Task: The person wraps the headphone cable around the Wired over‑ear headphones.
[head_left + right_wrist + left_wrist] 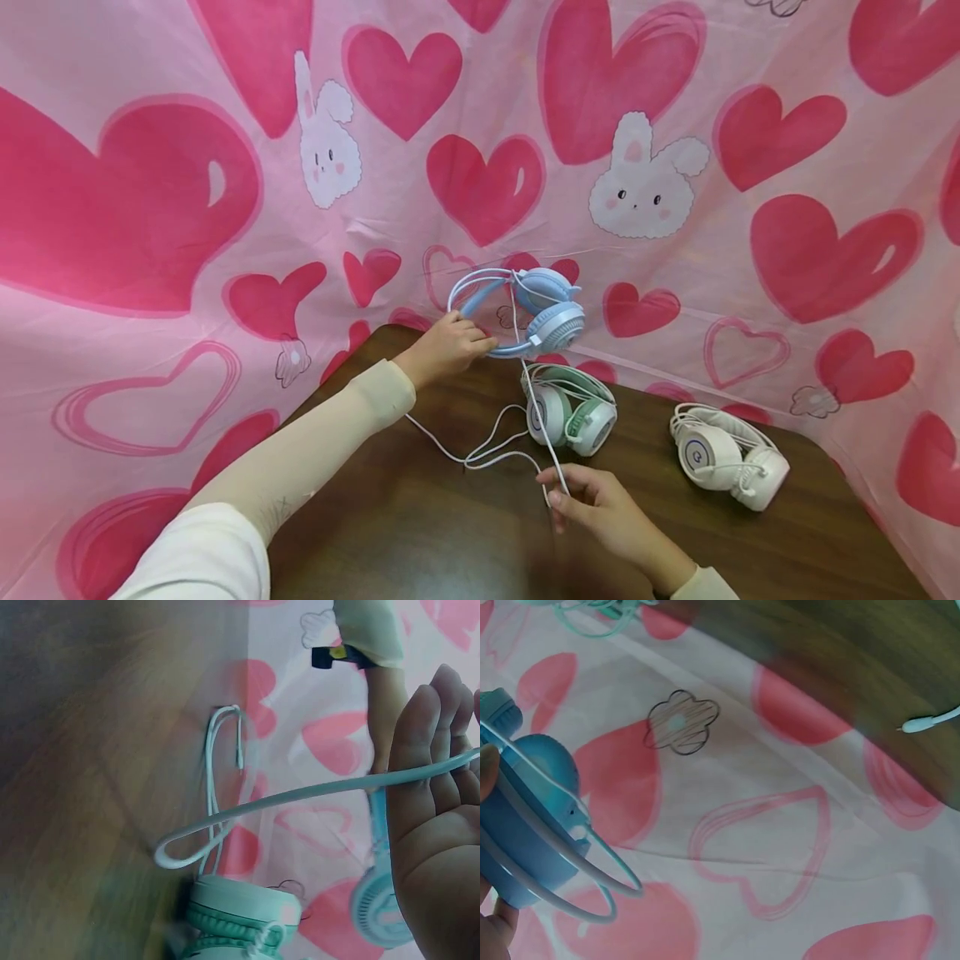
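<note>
Light-blue headphones (558,327) are held up above the far part of the table by my left hand (453,343), which grips their headband. In the left wrist view, only part of that hand shows at the edge beside the blue headband (525,847). A white cable (542,417) runs down from the headphones to my right hand (600,508), where thumb and fingers hold it. The right wrist view has the cable (300,793) crossing the fingers (416,742) and looping back over the table. A cable plug (919,724) appears over the wood in the left wrist view.
White-and-green headphones (592,425) sit on the brown wooden table (435,533) just beyond my right hand. Farther right lie cream-white headphones (708,458) with their cable bundled along the headband. A pink heart-and-rabbit cloth (480,108) hangs behind the table.
</note>
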{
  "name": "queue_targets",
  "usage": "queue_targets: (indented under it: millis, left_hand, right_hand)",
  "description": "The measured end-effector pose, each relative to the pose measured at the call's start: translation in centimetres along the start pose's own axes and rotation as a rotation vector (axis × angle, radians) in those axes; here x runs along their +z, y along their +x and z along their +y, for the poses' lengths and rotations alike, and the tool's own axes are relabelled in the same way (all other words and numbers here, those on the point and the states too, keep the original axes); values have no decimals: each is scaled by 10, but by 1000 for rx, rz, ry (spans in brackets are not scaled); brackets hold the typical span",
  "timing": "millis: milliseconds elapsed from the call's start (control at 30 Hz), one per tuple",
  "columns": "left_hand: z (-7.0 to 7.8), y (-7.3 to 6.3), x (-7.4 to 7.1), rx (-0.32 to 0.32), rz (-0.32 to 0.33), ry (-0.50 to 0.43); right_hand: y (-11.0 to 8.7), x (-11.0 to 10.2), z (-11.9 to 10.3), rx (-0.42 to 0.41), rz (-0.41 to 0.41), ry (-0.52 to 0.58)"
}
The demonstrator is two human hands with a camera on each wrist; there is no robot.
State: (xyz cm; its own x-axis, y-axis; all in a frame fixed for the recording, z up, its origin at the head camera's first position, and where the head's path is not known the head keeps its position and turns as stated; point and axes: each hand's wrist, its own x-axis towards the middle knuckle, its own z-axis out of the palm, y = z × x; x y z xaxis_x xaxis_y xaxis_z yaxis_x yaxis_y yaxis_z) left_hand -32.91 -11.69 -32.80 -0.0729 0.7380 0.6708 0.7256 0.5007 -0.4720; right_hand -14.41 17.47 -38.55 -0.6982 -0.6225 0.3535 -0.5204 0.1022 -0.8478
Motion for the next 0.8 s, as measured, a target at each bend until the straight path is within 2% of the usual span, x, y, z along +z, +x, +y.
queue_targets:
  millis: [133,300,533,800]
  left_hand:
    - [2,-10,5,17,-13,-21]
    - [6,-15,5,46,-35,-13]
    - [13,-18,3,108,-70,-1]
    - [26,-21,3,180,-54,13]
  right_hand:
    - [-5,-2,-9,-22,-36,18]
    - [-2,-10,-23,-32,-39,15]
    - [11,-29,-45,-60,-11,-95]
    - [16,-55,-70,-41,14,-200]
